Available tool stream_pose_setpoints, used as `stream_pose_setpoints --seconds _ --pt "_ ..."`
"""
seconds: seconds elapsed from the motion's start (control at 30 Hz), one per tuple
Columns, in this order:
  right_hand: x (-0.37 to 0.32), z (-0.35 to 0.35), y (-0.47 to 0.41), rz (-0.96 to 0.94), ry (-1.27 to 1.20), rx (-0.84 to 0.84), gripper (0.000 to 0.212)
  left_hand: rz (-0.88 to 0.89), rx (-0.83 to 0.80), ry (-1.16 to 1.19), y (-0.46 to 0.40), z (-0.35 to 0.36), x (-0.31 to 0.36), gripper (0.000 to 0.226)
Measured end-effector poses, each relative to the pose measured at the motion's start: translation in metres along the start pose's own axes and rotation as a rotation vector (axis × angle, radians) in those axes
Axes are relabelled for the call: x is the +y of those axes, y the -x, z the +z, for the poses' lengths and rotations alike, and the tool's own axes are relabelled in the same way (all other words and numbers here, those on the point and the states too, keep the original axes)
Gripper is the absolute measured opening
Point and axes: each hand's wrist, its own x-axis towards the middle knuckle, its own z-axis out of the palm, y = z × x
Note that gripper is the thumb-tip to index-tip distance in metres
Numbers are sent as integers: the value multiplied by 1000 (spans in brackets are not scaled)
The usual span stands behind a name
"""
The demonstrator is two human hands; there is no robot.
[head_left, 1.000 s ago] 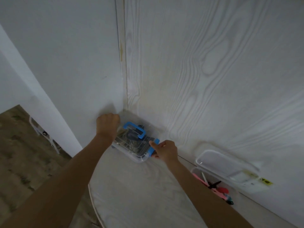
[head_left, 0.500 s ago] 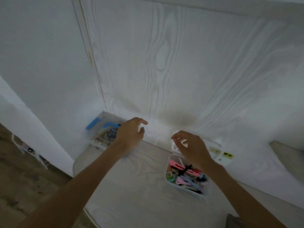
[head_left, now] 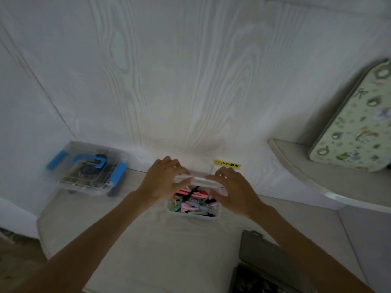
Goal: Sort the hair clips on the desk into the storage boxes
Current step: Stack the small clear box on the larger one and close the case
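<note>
Since the hair clips (head_left: 193, 203) already lie in a mixed, colourful heap inside the small clear box (head_left: 191, 214) in the middle of the desk (head_left: 160, 250), the sorting looks nearly done to me. Your left hand (head_left: 163, 181) and right hand (head_left: 234, 191) grip the white lid (head_left: 197, 179) at its two ends, above the far rim of the box; closing is what remains. At far left, the blue-latched box (head_left: 88, 169) is shut, with dark items inside. I see no loose clips on the desk.

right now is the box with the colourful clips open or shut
Open: both hands, left hand and right hand, hold its lid raised at the far edge, and clips show in the box.
</note>
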Motion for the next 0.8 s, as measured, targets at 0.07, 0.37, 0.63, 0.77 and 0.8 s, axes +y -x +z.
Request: stream_pose_setpoints --seconds 0.07,0.37,0.63,0.77,0.8 --pt "0 14 16 -45 -33 -18 36 108 -62 -3 18 12 0 56" --pt "4 79 38 9 53 -228 66 153 -156 -167 62 80 -6 66" --pt "7 95 41 -60 276 -132 58 200 -28 -261 62 98 -6 89" --pt "10 100 39 -170 296 -4 69 266 44 -329 59 103 -5 93" --pt "11 101 38 -182 322 17 72 292 62 -362 58 104 -6 91"
